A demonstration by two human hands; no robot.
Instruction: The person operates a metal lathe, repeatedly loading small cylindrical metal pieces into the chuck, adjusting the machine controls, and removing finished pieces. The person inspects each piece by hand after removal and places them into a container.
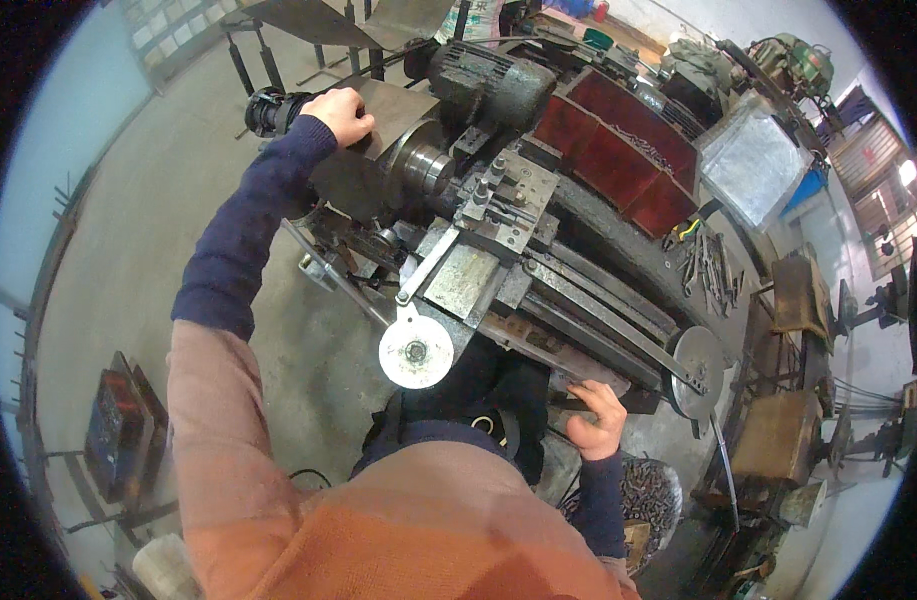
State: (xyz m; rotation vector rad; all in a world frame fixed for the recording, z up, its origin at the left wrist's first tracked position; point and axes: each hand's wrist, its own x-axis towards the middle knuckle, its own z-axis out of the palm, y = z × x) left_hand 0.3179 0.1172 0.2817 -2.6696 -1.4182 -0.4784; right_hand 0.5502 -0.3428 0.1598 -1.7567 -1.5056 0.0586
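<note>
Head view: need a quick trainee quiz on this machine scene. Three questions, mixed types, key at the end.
1. Multiple choice: in the picture, where does the red tray lie relative to the motor?
A) To its left
B) To its right
C) Hidden behind it

2. True or false: the pile of small metal pieces is nearer the right grip than the left grip.

3. Short answer: what colour is the round wheel closest to the person's body?

Key: 1. B. 2. True. 3. White.
</note>
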